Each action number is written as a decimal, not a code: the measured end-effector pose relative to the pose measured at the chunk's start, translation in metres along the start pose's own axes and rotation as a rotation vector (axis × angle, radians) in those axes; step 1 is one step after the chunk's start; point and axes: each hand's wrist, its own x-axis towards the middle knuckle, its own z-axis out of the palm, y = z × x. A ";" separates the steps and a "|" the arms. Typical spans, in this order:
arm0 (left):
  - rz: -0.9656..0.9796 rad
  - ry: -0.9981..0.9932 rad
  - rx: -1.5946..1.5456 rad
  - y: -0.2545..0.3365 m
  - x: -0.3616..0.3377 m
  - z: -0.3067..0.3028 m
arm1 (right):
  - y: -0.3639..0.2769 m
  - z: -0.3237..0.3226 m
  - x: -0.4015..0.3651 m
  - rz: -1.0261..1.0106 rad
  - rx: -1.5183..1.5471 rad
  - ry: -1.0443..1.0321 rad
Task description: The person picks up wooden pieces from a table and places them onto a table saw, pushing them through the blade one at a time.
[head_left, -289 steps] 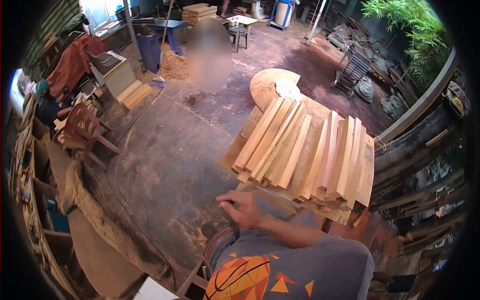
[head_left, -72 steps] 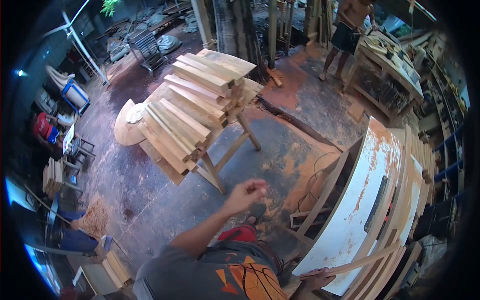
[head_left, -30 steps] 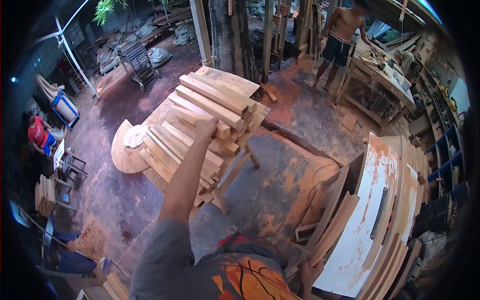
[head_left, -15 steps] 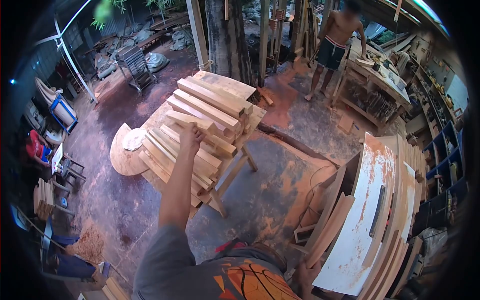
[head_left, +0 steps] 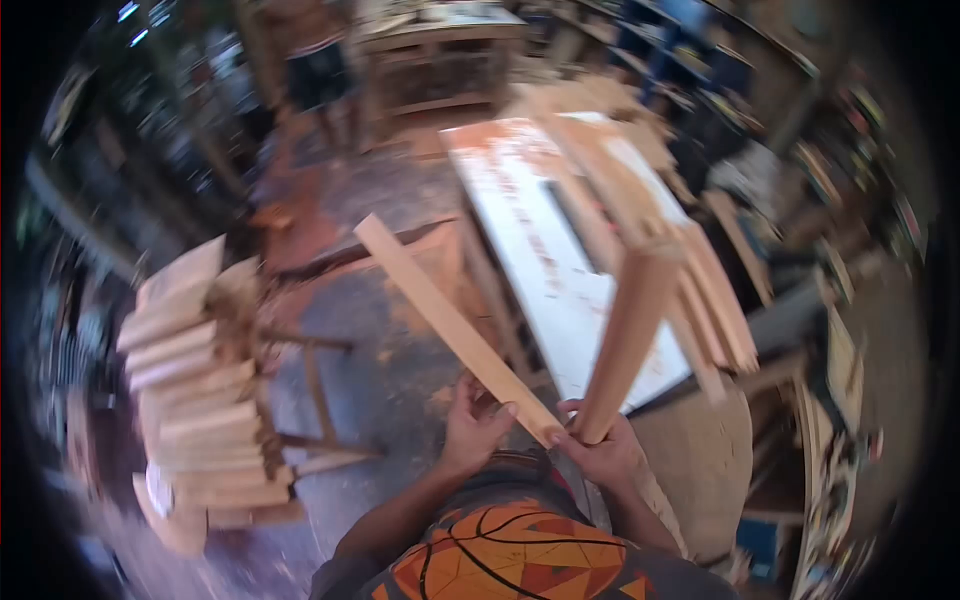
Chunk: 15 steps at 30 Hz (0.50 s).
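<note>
A long flat wooden strip [head_left: 450,325] slants up and to the left in front of my body. My left hand [head_left: 476,430] is closed around its lower part, thumb on top. At its lower end is my right hand [head_left: 605,450], which also grips a thicker wooden piece [head_left: 630,335] that rises toward the camera. Beneath and beyond that piece lies a white board [head_left: 540,270] with sawdust on it. More long wooden pieces [head_left: 715,300] rest along the board's right side.
Stacked wooden pieces [head_left: 210,420] lie on a trestle table at the left. A person [head_left: 318,70] stands at the back, beside a workbench [head_left: 440,35]. A rounded wooden surface [head_left: 700,460] is close on my right. The edges of the view are blurred.
The view has swung right, away from the stacked wood. My left hand has left that stack and now holds a strip in front of me. My right hand and the thick piece are nearer the middle.
</note>
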 end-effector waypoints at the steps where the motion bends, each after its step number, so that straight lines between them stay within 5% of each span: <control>1: -0.016 -0.031 -0.001 -0.018 0.006 0.016 | 0.002 -0.021 -0.010 0.110 -0.087 0.033; 3: 0.020 -0.125 0.067 -0.045 0.011 0.055 | 0.031 -0.059 -0.036 0.083 -0.038 0.127; 7: -0.314 -0.255 0.152 -0.121 0.012 0.147 | 0.089 -0.137 -0.087 0.141 0.045 0.369; 13: -0.428 -0.569 0.265 -0.231 0.039 0.248 | 0.149 -0.252 -0.100 0.065 -0.043 0.683; 15: 0.068 -0.395 0.971 -0.249 0.044 0.266 | 0.161 -0.286 -0.090 0.246 -0.259 0.666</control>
